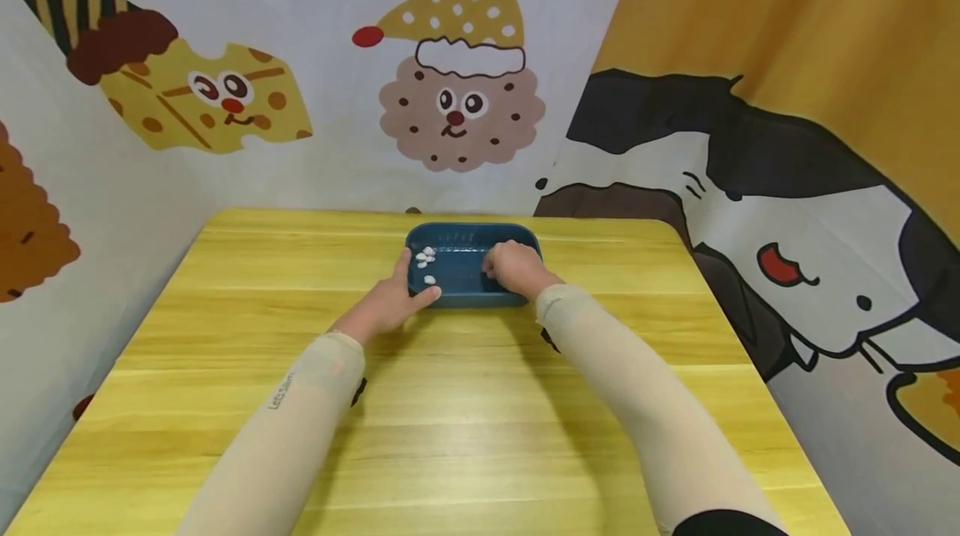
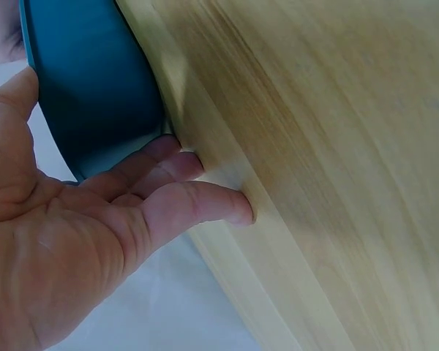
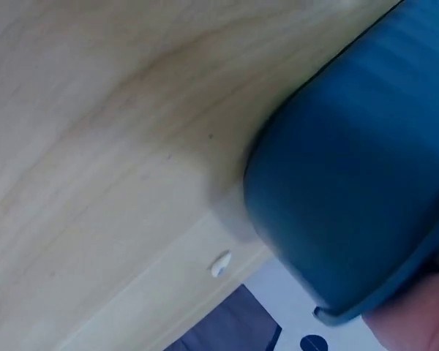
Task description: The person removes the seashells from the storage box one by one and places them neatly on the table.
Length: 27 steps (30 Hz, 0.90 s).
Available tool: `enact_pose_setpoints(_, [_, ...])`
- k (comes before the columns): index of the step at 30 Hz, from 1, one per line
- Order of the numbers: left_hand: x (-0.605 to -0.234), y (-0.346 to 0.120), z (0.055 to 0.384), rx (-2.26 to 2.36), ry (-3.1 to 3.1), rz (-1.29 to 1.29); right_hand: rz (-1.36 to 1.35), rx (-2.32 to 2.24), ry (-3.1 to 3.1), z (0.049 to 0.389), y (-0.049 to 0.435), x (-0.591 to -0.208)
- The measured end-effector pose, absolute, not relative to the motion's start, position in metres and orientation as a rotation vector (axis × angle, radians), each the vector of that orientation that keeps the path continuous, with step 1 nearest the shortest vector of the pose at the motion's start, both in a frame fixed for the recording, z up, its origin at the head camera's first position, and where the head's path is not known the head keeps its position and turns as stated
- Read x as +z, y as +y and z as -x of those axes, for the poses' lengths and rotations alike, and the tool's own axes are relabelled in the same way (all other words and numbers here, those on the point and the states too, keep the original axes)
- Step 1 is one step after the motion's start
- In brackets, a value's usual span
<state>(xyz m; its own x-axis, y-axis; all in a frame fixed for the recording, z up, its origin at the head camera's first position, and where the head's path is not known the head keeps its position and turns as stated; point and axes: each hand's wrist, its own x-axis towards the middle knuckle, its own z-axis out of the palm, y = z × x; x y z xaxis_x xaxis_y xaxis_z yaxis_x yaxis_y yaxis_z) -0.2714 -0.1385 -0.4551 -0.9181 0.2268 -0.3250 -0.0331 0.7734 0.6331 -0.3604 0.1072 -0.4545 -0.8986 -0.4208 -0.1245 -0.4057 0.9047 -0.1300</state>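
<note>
A dark blue rectangular tray [image 1: 459,298] sits near the table's far edge. Several small white pebble-like pieces [image 1: 425,257] lie at its left end, one a little nearer the front. Beside that end, my left hand [image 1: 386,303] is spread, thumb by the front rim. The left wrist view has the thumb touching the tray wall [image 2: 95,73] and the other fingers reaching to the table, fairly straight. My right hand [image 1: 517,269] reaches into the tray's right half with fingers bent downward. Its fingertips are hidden, so whether they pinch anything does not show.
The tray rests on a yellow wood-grain table [image 1: 450,419]. One small white piece [image 3: 219,263] lies on the table outside the tray in the right wrist view. A cartoon-printed cloth [image 1: 300,177] hangs just behind the far edge.
</note>
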Motion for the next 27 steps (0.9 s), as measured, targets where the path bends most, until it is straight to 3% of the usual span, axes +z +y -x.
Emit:
enact_pose_setpoints(6, [-0.457,-0.138,0.271,0.911,2.582,-0.148,0.699,-0.370,3.080,0.358,0.118,-0.440])
enact_pose_setpoints(13, [-0.456,-0.137,0.272,0.896,2.578,-0.126,0.517,-0.705,3.314,0.365,0.150,-0.428])
enact_pose_setpoints(27, [-0.456,-0.135,0.271,0.884,2.591,-0.115,0.534,-0.265,3.348,0.376,0.162,-0.451])
